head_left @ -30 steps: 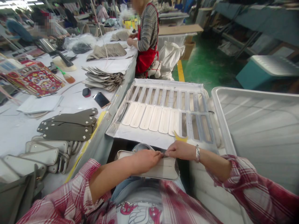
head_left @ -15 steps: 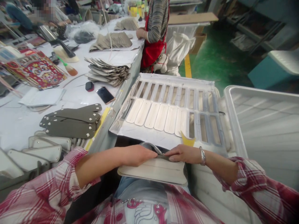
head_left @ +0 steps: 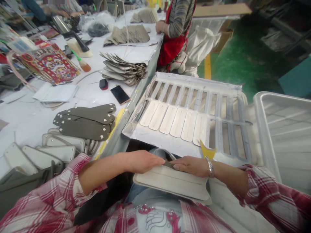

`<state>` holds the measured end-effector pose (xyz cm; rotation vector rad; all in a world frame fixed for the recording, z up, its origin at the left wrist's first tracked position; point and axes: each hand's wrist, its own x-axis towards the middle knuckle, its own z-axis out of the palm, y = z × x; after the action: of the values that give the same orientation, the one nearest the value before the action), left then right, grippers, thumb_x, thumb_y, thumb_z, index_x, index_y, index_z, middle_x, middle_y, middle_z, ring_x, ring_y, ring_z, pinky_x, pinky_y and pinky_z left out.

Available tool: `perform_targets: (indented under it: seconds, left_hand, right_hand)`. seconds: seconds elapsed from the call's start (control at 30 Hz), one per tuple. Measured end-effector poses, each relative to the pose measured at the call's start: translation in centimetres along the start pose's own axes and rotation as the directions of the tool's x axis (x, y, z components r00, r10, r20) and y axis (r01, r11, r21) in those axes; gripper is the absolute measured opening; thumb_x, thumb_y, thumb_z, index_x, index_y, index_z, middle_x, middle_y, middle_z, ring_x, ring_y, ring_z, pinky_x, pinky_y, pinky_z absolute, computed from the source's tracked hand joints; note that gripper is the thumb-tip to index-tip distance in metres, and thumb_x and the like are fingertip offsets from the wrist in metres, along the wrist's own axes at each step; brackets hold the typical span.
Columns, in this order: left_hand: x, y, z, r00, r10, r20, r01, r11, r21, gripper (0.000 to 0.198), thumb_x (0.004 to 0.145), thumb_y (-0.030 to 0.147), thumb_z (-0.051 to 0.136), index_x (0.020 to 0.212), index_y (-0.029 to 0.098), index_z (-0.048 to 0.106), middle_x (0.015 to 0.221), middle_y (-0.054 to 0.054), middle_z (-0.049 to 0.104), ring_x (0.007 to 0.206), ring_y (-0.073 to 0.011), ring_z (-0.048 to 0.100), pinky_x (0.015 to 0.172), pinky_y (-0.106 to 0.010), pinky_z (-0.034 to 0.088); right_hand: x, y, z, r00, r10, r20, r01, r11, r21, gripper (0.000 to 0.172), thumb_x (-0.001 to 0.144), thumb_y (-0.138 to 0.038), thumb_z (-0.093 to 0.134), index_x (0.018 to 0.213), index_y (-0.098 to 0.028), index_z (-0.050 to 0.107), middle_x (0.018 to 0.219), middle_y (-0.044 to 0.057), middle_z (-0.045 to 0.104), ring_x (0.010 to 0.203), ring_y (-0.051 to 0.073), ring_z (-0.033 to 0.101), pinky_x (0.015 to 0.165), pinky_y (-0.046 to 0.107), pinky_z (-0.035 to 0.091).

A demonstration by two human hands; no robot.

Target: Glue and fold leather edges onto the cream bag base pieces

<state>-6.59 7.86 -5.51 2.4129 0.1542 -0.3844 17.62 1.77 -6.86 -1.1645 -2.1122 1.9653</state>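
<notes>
The worktop runs along the left of the rack, and the bin stands at the rack's right, so your best elbow room is on the near side of the rack. That is where the panel is: over your lap, pale face up, its far edge close to the rack's near rim.

Your left hand and right hand are both narrowed, holding the panel along that far edge, with the fingertips close together around its middle. What the undersides of your fingers grip is hidden. Press evenly from both sides; the pale face looks slightly bowed, and a lopsided pinch would probably crease it. Work outward in short lengths, holding the layers flush.

Mind the yellow piece at the rack's near rim, just beside your right wrist; a sleeve could snag it. Watch your bracelet too, near the same rim, as metal may mark the panel. Last, the dark band between your fingertips, facing the rack: pinch it straight, without twisting.
</notes>
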Motion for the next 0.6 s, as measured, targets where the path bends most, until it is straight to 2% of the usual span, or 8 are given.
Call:
perform_targets:
  seconds: [0.1,0.23,0.33,0.5,0.6]
  left_hand:
    - [-1.6,-0.5,0.2,0.999,-0.035,-0.023,0.035,0.999,0.003,0.044,0.089,0.014,0.037,0.133,0.013,0.038,0.135,-0.011,0.044,0.121,-0.0196,0.046,0.102,-0.028,0.035]
    - [-2.0,-0.9,0.5,1.0,0.008,-0.026,-0.008,1.0,-0.006,0.047,0.087,0.01,0.038,0.134,0.012,0.037,0.138,-0.011,0.041,0.124,-0.0182,0.042,0.104,-0.027,0.032]
    - [-2.4,-1.2,0.2,0.999,0.031,-0.042,-0.032,0.999,-0.037,0.047,0.087,0.01,0.037,0.133,0.014,0.038,0.139,-0.01,0.04,0.126,-0.0173,0.041,0.106,-0.027,0.032]
    - [-4.7,-1.9,-0.7,0.989,-0.05,-0.136,0.029,0.988,-0.149,0.036,0.087,0.013,0.043,0.121,0.016,0.052,0.124,-0.006,0.056,0.113,-0.016,0.053,0.099,-0.023,0.039]
    - [-5.7,-2.1,-0.6,0.982,-0.083,-0.169,0.061,0.99,-0.127,0.031,0.086,0.014,0.044,0.114,0.019,0.057,0.116,-0.004,0.061,0.106,-0.0153,0.057,0.095,-0.022,0.042]
  right_hand:
    - [0.6,-0.8,0.0,1.0,-0.002,0.012,0.002,1.0,0.004,0.046,0.092,-0.047,0.033,0.127,-0.024,0.052,0.117,0.003,0.061,0.108,0.02,0.054,0.097,0.034,0.039]
    - [2.6,-1.9,0.3,0.999,-0.036,0.026,0.036,0.999,0.009,0.047,0.092,-0.047,0.032,0.128,-0.024,0.051,0.122,0.003,0.057,0.115,0.02,0.05,0.103,0.036,0.034]
    - [4.1,-2.4,0.5,0.997,-0.07,0.023,0.069,0.998,0.004,0.048,0.091,-0.05,0.032,0.123,-0.023,0.055,0.122,0.004,0.058,0.113,0.02,0.052,0.102,0.036,0.035]
    - [5.8,-3.4,0.4,0.991,-0.125,0.037,0.125,0.992,0.012,0.049,0.091,-0.051,0.031,0.118,-0.021,0.058,0.12,0.004,0.059,0.109,0.019,0.054,0.099,0.032,0.038]
    - [6.9,-4.1,0.6,0.99,-0.135,0.045,0.135,0.991,-0.002,0.05,0.09,-0.053,0.032,0.115,-0.02,0.06,0.116,0.005,0.061,0.108,0.02,0.054,0.099,0.032,0.037]
